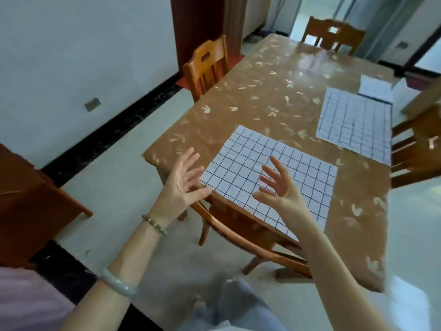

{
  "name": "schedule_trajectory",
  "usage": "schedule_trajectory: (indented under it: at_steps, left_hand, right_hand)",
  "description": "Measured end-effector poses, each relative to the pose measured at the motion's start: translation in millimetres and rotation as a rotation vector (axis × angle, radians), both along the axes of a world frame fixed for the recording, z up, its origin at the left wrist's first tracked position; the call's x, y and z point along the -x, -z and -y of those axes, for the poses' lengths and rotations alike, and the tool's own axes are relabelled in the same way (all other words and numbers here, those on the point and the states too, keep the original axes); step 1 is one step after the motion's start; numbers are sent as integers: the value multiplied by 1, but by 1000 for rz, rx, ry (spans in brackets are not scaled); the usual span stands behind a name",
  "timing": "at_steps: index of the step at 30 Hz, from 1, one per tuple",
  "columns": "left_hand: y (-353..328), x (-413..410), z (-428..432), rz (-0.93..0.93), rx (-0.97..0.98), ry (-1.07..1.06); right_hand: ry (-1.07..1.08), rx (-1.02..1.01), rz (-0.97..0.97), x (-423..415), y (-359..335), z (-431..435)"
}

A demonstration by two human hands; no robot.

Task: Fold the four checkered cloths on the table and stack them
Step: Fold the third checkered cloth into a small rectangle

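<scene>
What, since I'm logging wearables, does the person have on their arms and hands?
No gloves. The left hand has a greenish beaded bracelet at its wrist and a pale green bangle up the forearm. The right hand and forearm wear nothing.

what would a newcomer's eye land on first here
First, the two bare hands with fingers spread wide: the left hand at the left edge of the near checkered cloth, the right hand over it. That cloth lies flat at the near edge of the brown leaf-patterned table, and a second checkered cloth lies flat farther back on the right.
</scene>
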State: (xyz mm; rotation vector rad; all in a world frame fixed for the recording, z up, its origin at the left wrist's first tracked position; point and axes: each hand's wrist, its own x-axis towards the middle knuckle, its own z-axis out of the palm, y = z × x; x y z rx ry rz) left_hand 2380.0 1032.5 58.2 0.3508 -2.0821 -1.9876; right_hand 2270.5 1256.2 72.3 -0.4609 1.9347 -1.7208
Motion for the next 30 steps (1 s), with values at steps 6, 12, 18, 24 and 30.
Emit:
schedule_trajectory:
  at_steps: [6, 12, 18, 24, 30]
  left_hand:
    - [2, 50, -2, 9, 4, 140]
    - [6, 100, -8, 31, 19, 232]
    - [13, 151, -12, 60, 40, 273]
    - [20, 188, -20, 108, 31, 261]
    - [33, 217, -25, 183, 36, 261]
  right_hand:
    - [157, -19, -6, 10, 9, -21]
    - [255, 5, -1, 44, 15, -39]
    - [300, 8, -3, 88, 21, -52]
    - [287, -26, 18, 126, 28, -63]
    - [301, -17, 57, 153, 40, -72]
